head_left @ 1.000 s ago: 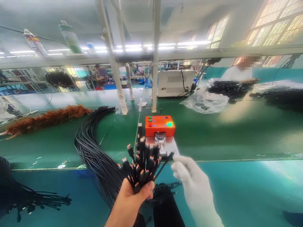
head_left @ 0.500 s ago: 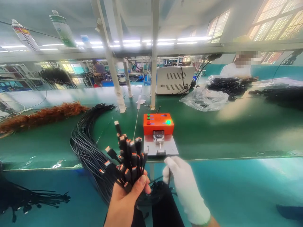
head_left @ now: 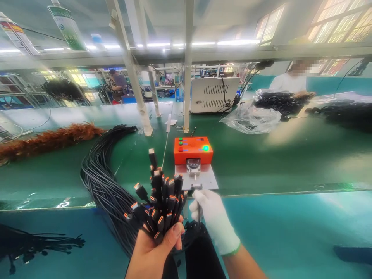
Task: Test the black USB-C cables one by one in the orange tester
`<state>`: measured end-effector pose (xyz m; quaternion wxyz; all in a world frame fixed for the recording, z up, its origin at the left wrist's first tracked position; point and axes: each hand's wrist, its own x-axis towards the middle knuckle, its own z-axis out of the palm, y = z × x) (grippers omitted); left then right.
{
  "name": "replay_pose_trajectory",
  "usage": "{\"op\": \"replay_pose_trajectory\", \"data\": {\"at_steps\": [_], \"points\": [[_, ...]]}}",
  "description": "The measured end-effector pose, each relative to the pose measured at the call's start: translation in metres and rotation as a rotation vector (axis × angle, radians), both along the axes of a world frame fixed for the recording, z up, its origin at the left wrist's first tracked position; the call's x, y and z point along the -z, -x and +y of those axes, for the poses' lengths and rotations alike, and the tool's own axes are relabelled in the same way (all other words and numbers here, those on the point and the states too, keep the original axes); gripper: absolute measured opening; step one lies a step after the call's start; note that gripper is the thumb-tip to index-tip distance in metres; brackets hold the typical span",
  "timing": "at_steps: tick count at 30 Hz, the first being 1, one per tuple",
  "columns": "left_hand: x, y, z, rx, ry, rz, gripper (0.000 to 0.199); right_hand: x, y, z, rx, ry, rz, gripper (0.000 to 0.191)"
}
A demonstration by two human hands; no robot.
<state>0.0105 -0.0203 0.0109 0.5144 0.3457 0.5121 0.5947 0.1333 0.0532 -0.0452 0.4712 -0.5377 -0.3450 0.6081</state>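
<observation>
My bare left hand (head_left: 161, 244) is closed round a bunch of black cables, whose connectors (head_left: 162, 197) with orange-edged metal tips fan upward. My right hand (head_left: 213, 217), in a white glove, pinches a single black cable (head_left: 199, 212) just in front of the table edge. Directly beyond it stands an orange box (head_left: 193, 151) with green and red buttons and a glowing green light. A small gauge (head_left: 193, 164) sits on the metal plate (head_left: 209, 178) at the front of the box. A thick bundle of black cables (head_left: 100, 174) curves over the green table to the left.
Reddish-brown bristly strands (head_left: 52, 141) lie at the left. Metal posts (head_left: 188, 77) rise behind the orange box, beside a white vented case (head_left: 215, 95). A plastic bag (head_left: 251, 118) and black cables lie at the back right, near a person (head_left: 287, 82). More cables (head_left: 37, 242) hang lower left.
My right hand has moved left, closer to the bunch, with the cable still pinched. The connectors in my left hand have shifted slightly right, and the view has shifted a little.
</observation>
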Motion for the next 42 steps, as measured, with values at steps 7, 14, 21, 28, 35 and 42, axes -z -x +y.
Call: {"op": "replay_pose_trajectory", "data": {"at_steps": [7,14,21,28,35,42], "points": [[0.002,0.007,0.001,0.075,-0.014,-0.024,0.013,0.002,0.001,0.005,0.031,0.023,0.033,0.02],[0.003,0.015,0.002,0.111,0.015,-0.001,0.014,0.006,0.001,0.006,0.001,0.003,0.035,0.023],[0.005,0.013,0.006,0.106,0.053,-0.049,0.017,0.02,-0.023,-0.013,-0.331,0.045,-0.658,0.017],[0.026,0.008,0.014,0.16,0.026,-0.059,0.02,-0.033,-0.018,-0.043,-0.085,-0.427,-0.557,0.039],[0.019,0.002,0.011,0.019,-0.016,-0.035,0.02,-0.042,0.002,-0.038,0.075,-0.145,0.044,0.024],[0.017,0.005,0.011,0.077,-0.013,0.002,0.027,-0.003,-0.007,-0.005,-0.096,0.008,-0.067,0.022]]}}
